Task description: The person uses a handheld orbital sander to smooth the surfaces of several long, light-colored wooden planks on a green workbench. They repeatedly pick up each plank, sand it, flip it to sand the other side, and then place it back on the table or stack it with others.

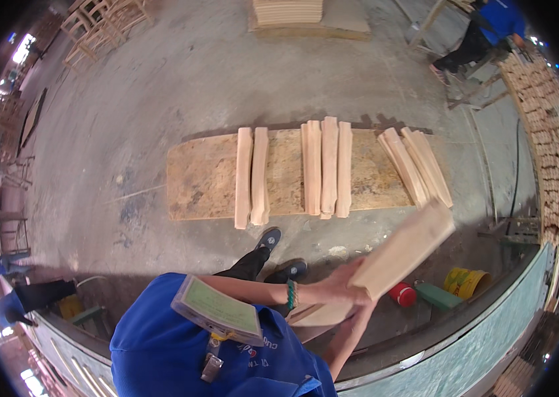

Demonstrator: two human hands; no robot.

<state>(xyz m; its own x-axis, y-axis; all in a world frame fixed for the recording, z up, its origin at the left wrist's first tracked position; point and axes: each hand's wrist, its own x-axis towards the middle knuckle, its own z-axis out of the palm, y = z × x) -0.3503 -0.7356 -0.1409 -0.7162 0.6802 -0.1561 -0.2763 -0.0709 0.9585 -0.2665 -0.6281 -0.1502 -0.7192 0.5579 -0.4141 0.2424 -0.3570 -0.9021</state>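
Over the near side of the low board, I hold pale shaped wooden pieces point(405, 248) at a slant, rising to the right and slightly blurred. My left hand point(340, 284), with a green beaded bracelet at the wrist, closes over them from above. From below, my right hand point(361, 316) grips them near the same spot, its fingers partly hidden. A lower wooden part point(322, 315) shows behind my left wrist; whether it is a separate piece I cannot tell. On the board point(213, 175) lie a left pair point(244, 178), a middle group point(329, 169) and a slanted right group point(418, 165) of similar pieces.
A red container point(402, 294), a green object point(438, 296) and a yellow bucket point(466, 283) stand right of my hands, by a curved-looking green bench point(471, 351). Stacked wood point(544, 132) lines the right. A co-worker point(484, 36) stands far right; a wood stack point(287, 12) lies ahead.
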